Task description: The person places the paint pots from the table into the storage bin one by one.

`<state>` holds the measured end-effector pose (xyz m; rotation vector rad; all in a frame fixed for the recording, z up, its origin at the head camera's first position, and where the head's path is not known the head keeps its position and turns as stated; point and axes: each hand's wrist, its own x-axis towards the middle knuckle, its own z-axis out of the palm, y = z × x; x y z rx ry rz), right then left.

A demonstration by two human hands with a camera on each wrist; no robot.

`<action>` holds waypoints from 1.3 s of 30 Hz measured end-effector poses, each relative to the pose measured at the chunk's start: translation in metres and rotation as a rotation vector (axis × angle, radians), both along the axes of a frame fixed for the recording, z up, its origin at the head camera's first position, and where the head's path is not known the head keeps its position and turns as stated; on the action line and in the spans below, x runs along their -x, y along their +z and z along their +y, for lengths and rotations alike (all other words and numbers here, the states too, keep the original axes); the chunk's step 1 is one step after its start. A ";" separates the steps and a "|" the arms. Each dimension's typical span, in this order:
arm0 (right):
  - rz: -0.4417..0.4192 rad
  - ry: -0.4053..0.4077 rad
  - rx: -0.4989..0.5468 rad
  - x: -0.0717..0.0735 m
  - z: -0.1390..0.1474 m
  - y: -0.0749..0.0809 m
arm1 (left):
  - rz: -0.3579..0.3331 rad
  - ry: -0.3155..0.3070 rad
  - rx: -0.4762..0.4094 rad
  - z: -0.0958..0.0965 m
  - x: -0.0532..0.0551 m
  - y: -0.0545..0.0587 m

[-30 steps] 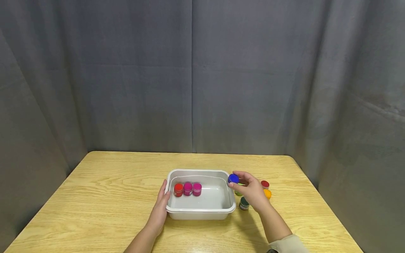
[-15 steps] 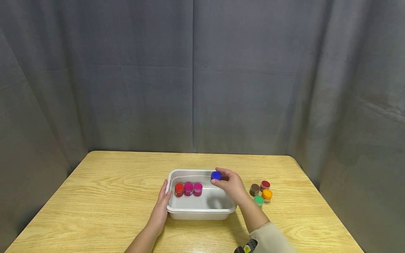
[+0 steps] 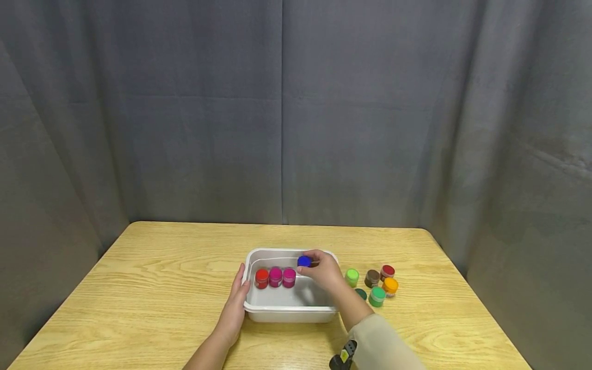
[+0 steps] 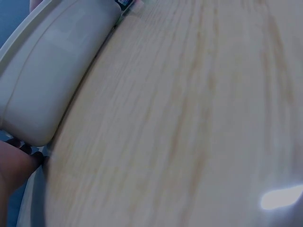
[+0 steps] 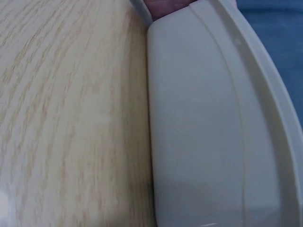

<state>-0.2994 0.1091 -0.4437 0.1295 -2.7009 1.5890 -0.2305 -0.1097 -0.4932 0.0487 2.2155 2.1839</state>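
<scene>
My right hand (image 3: 325, 271) pinches a small paint jar with a blue lid (image 3: 304, 261) inside the white plastic tub (image 3: 290, 309), toward its back wall. Along the tub's left part stand a red-lidded jar (image 3: 261, 278) and two magenta jars (image 3: 275, 277) in a row, just left of the blue one. My left hand (image 3: 234, 303) holds the tub's left end, thumb at the rim and fingers along the outer wall. In the left wrist view, fingers (image 4: 16, 161) show at the tub's corner. Only the tub's outer wall (image 5: 199, 118) and the table fill most of the right wrist view.
Right of the tub several more jars stand on the wooden table (image 3: 176, 277): light green (image 3: 352, 277), brown (image 3: 372, 278), dark red (image 3: 387, 272), orange (image 3: 390, 286), green (image 3: 377, 296) and a partly hidden dark green one (image 3: 361, 294). Grey curtains (image 3: 208, 128) surround the table.
My right hand has carried the blue-lidded jar left from beyond the tub's right rim to beside the magenta jars, lower now. The jars at right are uncovered. My left hand stays put.
</scene>
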 end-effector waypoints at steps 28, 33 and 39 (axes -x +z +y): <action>-0.129 -0.027 -0.266 0.010 -0.007 -0.006 | -0.010 0.003 0.006 0.001 0.000 0.000; -0.119 -0.012 -0.324 0.010 -0.009 -0.004 | -0.012 0.006 0.009 0.001 -0.001 0.001; -0.103 -0.007 -0.358 0.010 -0.011 -0.004 | -0.009 0.007 0.015 0.001 -0.001 0.001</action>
